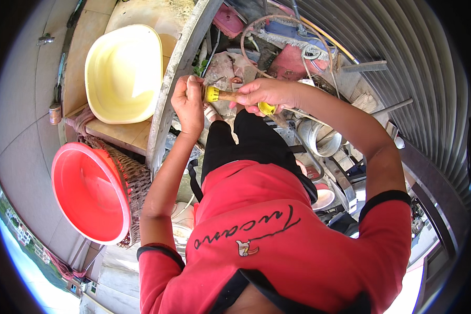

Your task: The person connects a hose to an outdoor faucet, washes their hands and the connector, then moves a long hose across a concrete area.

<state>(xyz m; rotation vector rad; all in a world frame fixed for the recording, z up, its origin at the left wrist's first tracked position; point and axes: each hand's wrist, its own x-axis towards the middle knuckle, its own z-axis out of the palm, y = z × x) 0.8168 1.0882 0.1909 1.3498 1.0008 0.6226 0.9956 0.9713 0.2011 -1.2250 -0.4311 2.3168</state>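
Note:
My left hand (189,103) is closed in a fist at the ribbed yellow hose fitting (211,94), its thumb against the end. From that fitting a brownish tube piece (227,96) runs into my right hand (272,93), whose fingers grip it. A second yellow ring-like piece (267,108) shows beneath the right fingers, its opening facing up. A thin pale hose (308,115) extends from near the right hand towards the lower right. The fingers hide part of the tube and how the pieces join.
A concrete ledge edge (182,64) stands beside my left hand. Left of it are a yellow basin (121,74) and a red basin (90,192) by a woven basket (135,180). A looped hose (243,39), mop (294,34), metal bucket (318,137) and corrugated wall (408,59) lie ahead and right.

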